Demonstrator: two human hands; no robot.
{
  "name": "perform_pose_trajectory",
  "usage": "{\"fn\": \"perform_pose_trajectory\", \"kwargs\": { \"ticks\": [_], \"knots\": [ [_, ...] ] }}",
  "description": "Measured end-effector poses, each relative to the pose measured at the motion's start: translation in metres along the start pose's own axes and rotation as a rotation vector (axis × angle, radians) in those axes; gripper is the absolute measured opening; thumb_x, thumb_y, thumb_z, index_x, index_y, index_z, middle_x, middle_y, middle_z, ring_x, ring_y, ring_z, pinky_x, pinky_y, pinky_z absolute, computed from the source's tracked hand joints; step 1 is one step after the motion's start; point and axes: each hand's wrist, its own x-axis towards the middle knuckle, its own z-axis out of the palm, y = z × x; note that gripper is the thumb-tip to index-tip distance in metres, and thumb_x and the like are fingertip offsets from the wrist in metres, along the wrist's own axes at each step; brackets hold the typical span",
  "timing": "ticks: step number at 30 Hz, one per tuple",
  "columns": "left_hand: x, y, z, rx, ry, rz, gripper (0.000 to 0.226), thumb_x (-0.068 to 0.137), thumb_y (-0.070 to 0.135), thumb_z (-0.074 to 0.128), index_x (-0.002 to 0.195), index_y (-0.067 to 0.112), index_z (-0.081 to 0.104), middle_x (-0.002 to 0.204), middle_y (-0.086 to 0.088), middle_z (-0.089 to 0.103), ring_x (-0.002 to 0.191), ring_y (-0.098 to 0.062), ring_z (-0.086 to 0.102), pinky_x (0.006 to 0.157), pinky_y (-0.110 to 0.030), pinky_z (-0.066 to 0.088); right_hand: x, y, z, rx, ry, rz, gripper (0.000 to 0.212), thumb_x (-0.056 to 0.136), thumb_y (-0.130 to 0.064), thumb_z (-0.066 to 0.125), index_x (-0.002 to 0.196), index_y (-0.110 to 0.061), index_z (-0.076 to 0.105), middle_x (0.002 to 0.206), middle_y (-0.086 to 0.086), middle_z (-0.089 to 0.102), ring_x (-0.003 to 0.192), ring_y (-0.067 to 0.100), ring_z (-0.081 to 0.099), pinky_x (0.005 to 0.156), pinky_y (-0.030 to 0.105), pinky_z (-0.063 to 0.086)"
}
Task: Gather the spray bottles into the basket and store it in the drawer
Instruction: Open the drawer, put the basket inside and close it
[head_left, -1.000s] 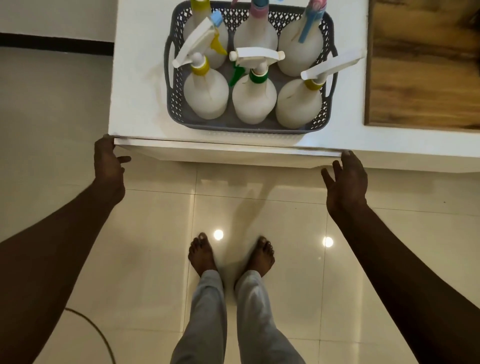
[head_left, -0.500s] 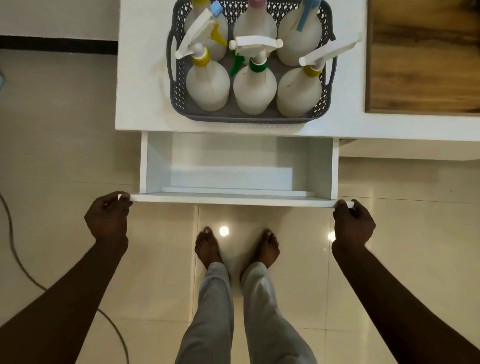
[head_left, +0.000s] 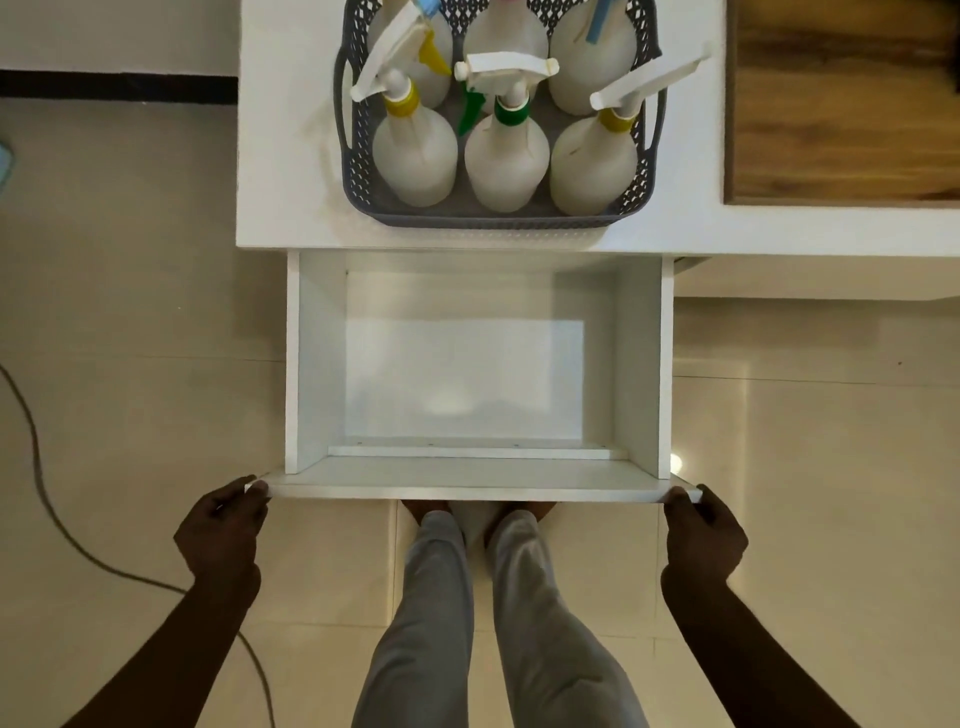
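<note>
A grey perforated basket (head_left: 496, 221) stands on the white cabinet top (head_left: 291, 171), near its front edge. Several white spray bottles stand upright in it, among them one with a yellow collar (head_left: 415, 156) and one with a green collar (head_left: 506, 161). Below the top, a deep white drawer (head_left: 317, 364) is pulled far out, with nothing inside. My left hand (head_left: 221, 530) grips the left end of the drawer's front panel (head_left: 467, 486). My right hand (head_left: 704, 535) grips its right end.
A wooden board (head_left: 841, 104) lies on the cabinet top at the right. My legs in grey trousers (head_left: 498, 613) stand just under the drawer front. A dark cable (head_left: 57, 525) runs across the tiled floor at the left.
The drawer has gone from closed to wide open, pulled toward me by both hands on its front panel. The basket has stayed in place on the top.
</note>
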Motion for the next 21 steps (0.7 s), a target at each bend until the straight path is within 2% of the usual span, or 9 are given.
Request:
{"fn": "perform_pose_trajectory", "kwargs": {
  "ticks": [3,6,8,10,12,14,17,19,21],
  "knots": [
    [-0.009,-0.012,-0.012,0.012,0.026,-0.047,0.036,0.088,-0.002,0.076,0.123,-0.006,0.068,0.095,-0.005,0.072,0.087,-0.017,0.07,0.089,-0.032,0.061,0.0,0.014,-0.011,-0.018,0.014,0.035,0.014,0.078,-0.014,0.075,0.071,-0.015,0.063,0.065,-0.008,0.051,0.073,0.021,0.044,0.074,0.036,0.04],
    [-0.011,-0.018,-0.019,0.03,0.035,-0.052,0.035,0.088,-0.002,0.076,0.122,-0.003,0.069,0.095,-0.003,0.072,0.091,-0.019,0.071,0.09,-0.03,0.062,-0.003,0.026,-0.019,-0.042,-0.003,0.06,0.01,0.08,-0.015,0.078,0.086,-0.014,0.07,0.079,-0.002,0.06,0.081,0.022,0.051,0.076,0.034,0.046],
    [-0.009,-0.017,-0.018,0.064,0.041,-0.06,0.033,0.088,-0.002,0.077,0.121,-0.002,0.07,0.096,-0.006,0.073,0.093,-0.023,0.07,0.093,-0.035,0.061,-0.004,0.029,-0.021,-0.033,-0.006,0.08,0.021,0.082,-0.016,0.079,0.102,-0.008,0.075,0.092,0.002,0.066,0.089,0.022,0.058,0.086,0.036,0.049],
    [-0.005,-0.015,-0.016,0.185,0.062,-0.057,0.031,0.087,0.001,0.078,0.117,-0.001,0.073,0.102,-0.017,0.074,0.093,-0.03,0.069,0.098,-0.044,0.058,-0.002,0.024,-0.018,-0.054,-0.001,0.079,0.029,0.084,-0.013,0.079,0.113,-0.01,0.075,0.103,0.005,0.069,0.099,0.024,0.063,0.094,0.037,0.05],
    [-0.001,-0.008,-0.013,0.397,0.069,-0.015,0.033,0.084,0.004,0.08,0.116,0.004,0.074,0.114,-0.021,0.074,0.102,-0.037,0.07,0.103,-0.049,0.055,-0.002,0.009,-0.013,-0.099,0.002,0.05,0.047,0.088,-0.012,0.077,0.134,-0.012,0.067,0.13,0.009,0.068,0.121,0.028,0.063,0.108,0.041,0.048],
    [0.001,0.01,-0.006,0.584,0.056,0.076,0.048,0.081,0.005,0.083,0.127,0.008,0.069,0.129,-0.017,0.071,0.117,-0.038,0.066,0.105,-0.047,0.052,-0.004,-0.012,-0.008,-0.144,0.012,-0.021,0.054,0.091,-0.015,0.074,0.144,-0.016,0.059,0.148,0.009,0.058,0.139,0.028,0.053,0.117,0.044,0.042],
    [0.002,0.053,0.022,0.53,0.07,0.269,0.056,0.083,0.008,0.082,0.135,0.011,0.062,0.138,-0.012,0.065,0.122,-0.034,0.064,0.099,-0.04,0.051,-0.006,-0.057,0.004,-0.108,0.002,-0.203,0.046,0.094,-0.017,0.07,0.139,-0.022,0.062,0.149,0.004,0.058,0.14,0.019,0.051,0.118,0.046,0.042],
    [0.004,0.093,0.052,0.457,0.039,0.433,0.048,0.088,0.009,0.076,0.133,0.011,0.063,0.136,-0.011,0.066,0.118,-0.027,0.065,0.094,-0.031,0.052,-0.007,-0.098,0.019,-0.024,-0.064,-0.348,0.039,0.095,-0.016,0.068,0.134,-0.022,0.067,0.14,-0.001,0.064,0.132,0.012,0.057,0.112,0.035,0.048],
    [0.007,0.135,0.085,0.393,-0.008,0.581,0.039,0.092,0.01,0.069,0.131,0.012,0.065,0.132,-0.009,0.067,0.112,-0.018,0.065,0.087,-0.016,0.051,-0.006,-0.144,0.038,0.045,-0.139,-0.465,0.034,0.096,-0.016,0.066,0.129,-0.021,0.07,0.131,-0.004,0.07,0.123,0.007,0.063,0.098,0.014,0.05]
  ]
}}
